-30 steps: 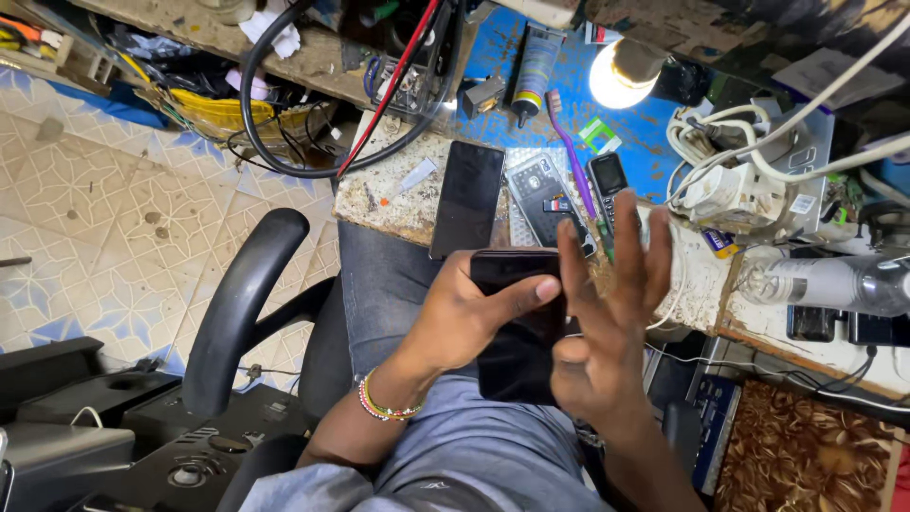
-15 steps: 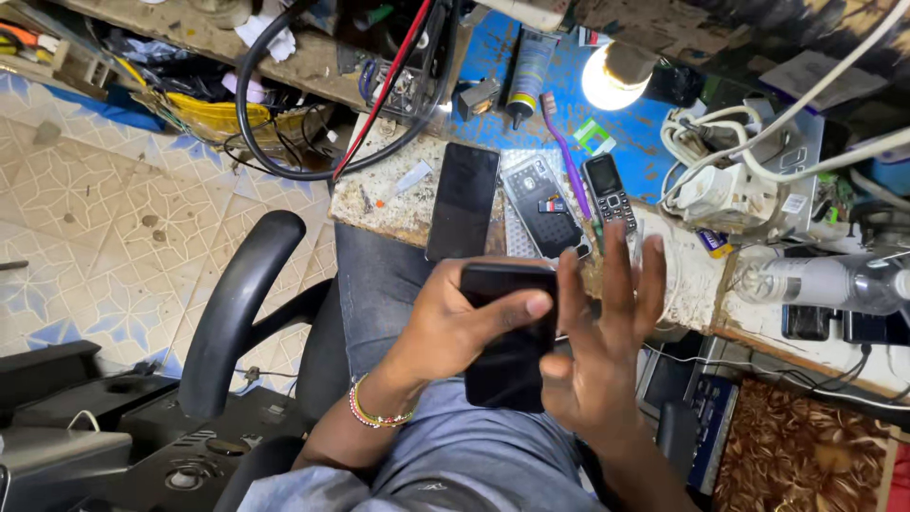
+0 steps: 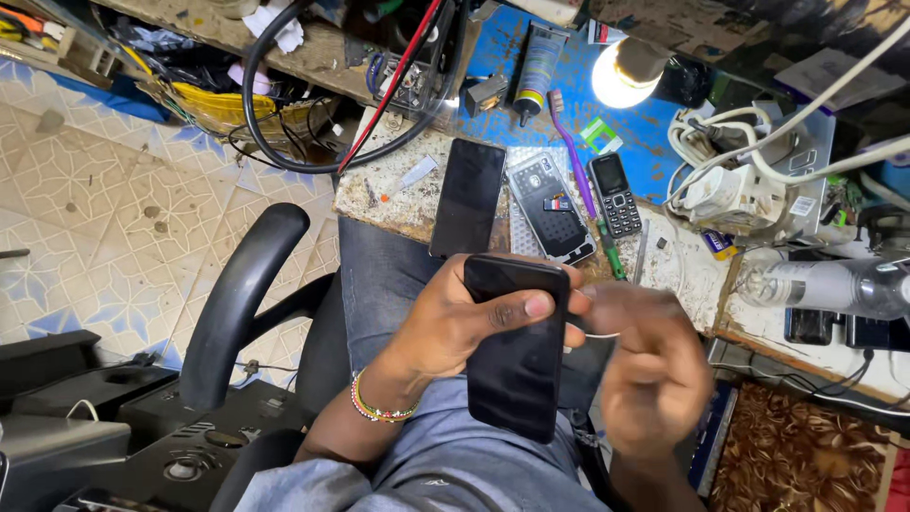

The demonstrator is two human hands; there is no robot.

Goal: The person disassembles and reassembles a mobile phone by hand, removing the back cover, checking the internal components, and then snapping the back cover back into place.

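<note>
left hand (image 3: 455, 318): clamped on the black smartphone (image 3: 517, 346), fingers behind it, thumb across the upper part of the glass. Beaded bracelet (image 3: 374, 406) on the wrist.
black smartphone: held over the lap, near edge of the bench, screen up and dark, long axis running near to far.
right hand (image 3: 649, 365): just right of the phone, motion-blurred. Cannot tell if it is closed on anything; a thin pale sliver shows at its left edge, too blurred to identify.
change: half a second ago the right hand was spread open, fingers fanned beside the phone's right edge. Now it is lower and curled in. Phone and left grip unchanged.
reading: looks like the right hand has finished a stroke along the phone's edge, not a regrip. Judgement only.
bench, far side: second dark phone (image 3: 467, 196) lying flat, opened handset (image 3: 550, 209) with its back off just right of it, small keypad phone (image 3: 616, 194) further right.
further out: purple toothbrush (image 3: 572, 156) between handset and keypad phone, lit bulb (image 3: 621, 76) far right, office chair armrest (image 3: 237, 303) left.
</note>
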